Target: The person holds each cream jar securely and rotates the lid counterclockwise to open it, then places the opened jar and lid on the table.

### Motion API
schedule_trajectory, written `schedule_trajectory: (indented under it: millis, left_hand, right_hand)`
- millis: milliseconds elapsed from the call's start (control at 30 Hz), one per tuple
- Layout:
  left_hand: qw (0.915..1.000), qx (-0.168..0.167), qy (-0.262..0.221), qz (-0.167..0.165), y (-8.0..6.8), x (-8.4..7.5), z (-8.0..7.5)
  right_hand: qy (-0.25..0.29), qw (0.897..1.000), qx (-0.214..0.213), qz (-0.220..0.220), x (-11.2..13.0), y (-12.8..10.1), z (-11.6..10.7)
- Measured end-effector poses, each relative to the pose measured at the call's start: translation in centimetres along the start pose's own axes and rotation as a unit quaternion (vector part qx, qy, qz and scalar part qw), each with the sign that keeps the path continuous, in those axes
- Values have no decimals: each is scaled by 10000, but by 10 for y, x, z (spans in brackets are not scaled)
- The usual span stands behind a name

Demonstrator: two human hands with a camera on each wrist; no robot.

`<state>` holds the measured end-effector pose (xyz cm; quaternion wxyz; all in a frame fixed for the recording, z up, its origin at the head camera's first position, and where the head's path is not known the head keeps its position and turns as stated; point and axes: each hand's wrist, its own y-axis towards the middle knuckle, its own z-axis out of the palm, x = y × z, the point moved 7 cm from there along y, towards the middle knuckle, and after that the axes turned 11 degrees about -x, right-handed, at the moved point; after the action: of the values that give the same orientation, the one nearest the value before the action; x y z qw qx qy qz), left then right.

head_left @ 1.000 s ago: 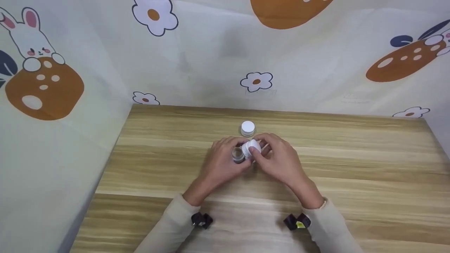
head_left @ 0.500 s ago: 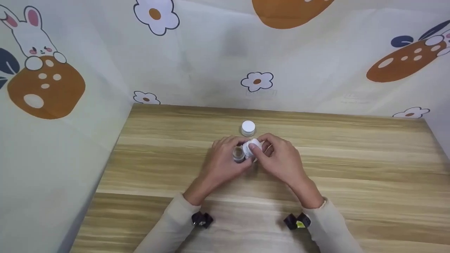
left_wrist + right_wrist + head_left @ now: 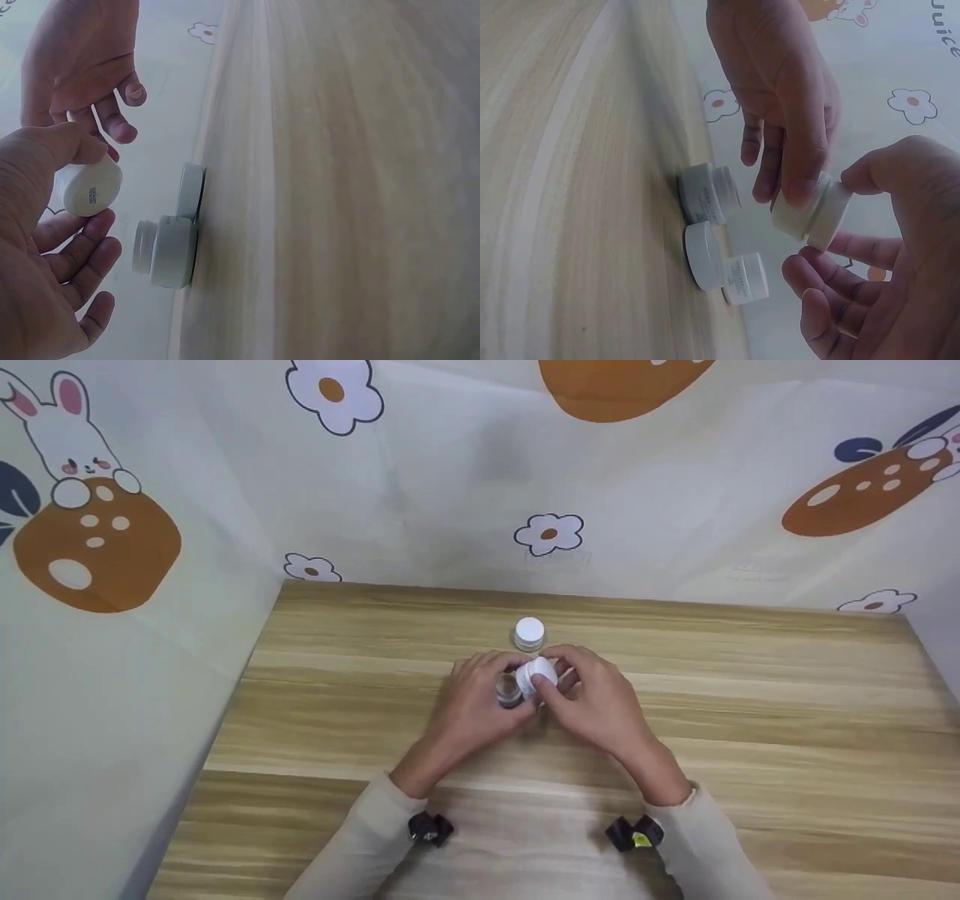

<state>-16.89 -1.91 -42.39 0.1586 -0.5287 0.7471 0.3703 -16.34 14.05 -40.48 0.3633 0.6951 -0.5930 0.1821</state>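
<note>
Both hands meet above the middle of the tabletop [image 3: 337, 720], holding a small white jar [image 3: 810, 210] between them, lifted clear of the wood. The left hand [image 3: 480, 705] curls its thumb and fingers round the jar's body, and the right hand [image 3: 592, 701] pinches the white lid end with thumb and fingertips, its other fingers loosely bent below. In the left wrist view the same jar [image 3: 88, 189] shows a small printed label on its side; whether the lid is fully seated on it is hard to tell from these angles.

Under the hands, on the wood, stands an open jar [image 3: 508, 690] with a clear rim and no lid; in the right wrist view a loose white lid [image 3: 701, 255] lies flat just beside it. A little farther back, a third jar [image 3: 529, 634] with its white lid on stands by itself, close to the fingertips but apart from them.

Pale sleeves [image 3: 360, 847] cover both forearms, each with a dark strap at the wrist. Behind the tabletop hangs a cloth backdrop [image 3: 675, 510] printed with flowers, carrots and a rabbit.
</note>
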Motion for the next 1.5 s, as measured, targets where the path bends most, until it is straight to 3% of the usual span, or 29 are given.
schedule_trajectory:
  millis: [233,800,1100,1500]
  left_hand:
    - [10000,-44,-32,-1,1,-2,-2]
    - [10000,38,35,-24,1,0,0]
    - [10000,-79,9,21,2,0,-4]
    - [10000,79,32,-1,2,1,-2]
  right_hand:
    - [13,9994,-103,345,-5,2,-3]
    - [272,9996,78,92,-3,1,2]
    - [229,9990,-23,387,-5,3,0]
    - [342,9994,-50,-91,3,3,-2]
